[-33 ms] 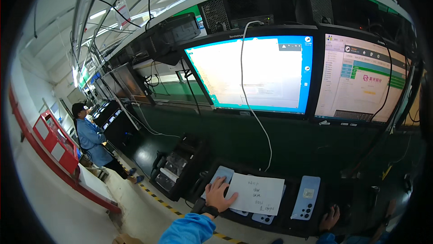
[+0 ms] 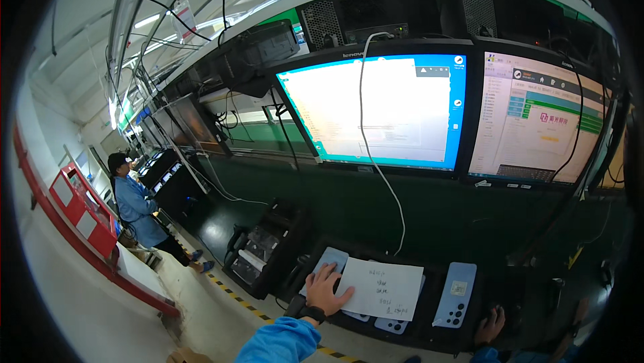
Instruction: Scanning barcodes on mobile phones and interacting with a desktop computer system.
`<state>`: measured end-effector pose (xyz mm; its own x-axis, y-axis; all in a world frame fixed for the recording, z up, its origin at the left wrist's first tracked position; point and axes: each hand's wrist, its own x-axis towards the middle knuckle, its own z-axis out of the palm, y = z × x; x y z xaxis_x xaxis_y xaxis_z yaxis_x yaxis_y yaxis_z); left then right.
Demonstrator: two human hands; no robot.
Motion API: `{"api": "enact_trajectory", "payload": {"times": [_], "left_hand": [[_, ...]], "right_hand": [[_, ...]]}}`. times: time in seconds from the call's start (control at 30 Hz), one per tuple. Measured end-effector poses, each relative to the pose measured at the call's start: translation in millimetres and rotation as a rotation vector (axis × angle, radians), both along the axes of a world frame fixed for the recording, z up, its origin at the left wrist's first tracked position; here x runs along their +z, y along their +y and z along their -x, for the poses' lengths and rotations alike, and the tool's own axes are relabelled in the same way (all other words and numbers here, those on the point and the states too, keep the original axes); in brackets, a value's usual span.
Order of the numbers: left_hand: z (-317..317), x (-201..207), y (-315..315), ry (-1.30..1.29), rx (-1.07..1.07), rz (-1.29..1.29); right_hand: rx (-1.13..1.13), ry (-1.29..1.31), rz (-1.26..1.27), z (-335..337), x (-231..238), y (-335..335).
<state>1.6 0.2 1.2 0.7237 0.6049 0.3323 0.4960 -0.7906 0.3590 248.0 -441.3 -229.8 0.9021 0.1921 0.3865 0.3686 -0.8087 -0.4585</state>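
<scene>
My left hand (image 2: 327, 291) lies with its fingers spread over a light blue phone (image 2: 333, 256) and the left edge of a white sheet of paper (image 2: 382, 289) with handwriting on it. Its thumb rests on the sheet. Under the paper, the camera ends of more light blue phones (image 2: 391, 325) stick out. Another light blue phone (image 2: 457, 294), back up with a small white label, lies to the right in the black tray (image 2: 433, 336). Beside that tray my right hand (image 2: 491, 326) rests on a dark surface, fingers partly stretched; shadow hides what may be under it.
Two lit monitors (image 2: 389, 111) (image 2: 537, 118) stand behind the bench, a white cable (image 2: 384, 178) hanging before one. A black bin (image 2: 265, 249) with packaged items sits left of the tray. Farther left, a person in a blue jacket (image 2: 137, 205) stands near a red frame (image 2: 84, 209).
</scene>
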Motion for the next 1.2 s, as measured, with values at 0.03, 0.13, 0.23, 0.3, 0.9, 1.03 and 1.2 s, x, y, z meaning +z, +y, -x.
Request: {"api": "enact_trajectory", "payload": {"times": [0.03, 0.13, 0.23, 0.3, 0.9, 1.03, 1.2], "left_hand": [[0.1, -0.7, 0.4, 0.005, -0.004, 0.011], [0.1, -2.8, 1.8, -0.002, -0.009, 0.01], [-1.4, -2.5, 1.3, -0.01, -0.01, 0.015], [-2.6, -1.8, 1.9, -0.006, -0.011, 0.015], [0.6, -5.6, 2.5, 0.002, -0.006, 0.03], [-2.4, -2.0, 1.8, 0.003, -0.003, 0.024], [-2.3, -4.4, 2.2, -0.004, 0.001, 0.022]], "right_hand": [[0.004, -0.004, -0.001, 0.0, 0.0, 0.1], [0.013, -0.015, 0.03, 1.5, 2.3, 0.5], [0.001, 0.037, 0.027, 1.8, 3.7, -0.2], [0.036, 0.034, 0.019, 2.5, 3.9, -2.2], [0.044, 0.02, 0.02, 14.8, 35.5, 8.8], [0.096, -0.021, -0.005, 13.2, 34.6, 6.7], [0.113, -0.028, -0.01, 10.1, 32.2, 6.5]]}}
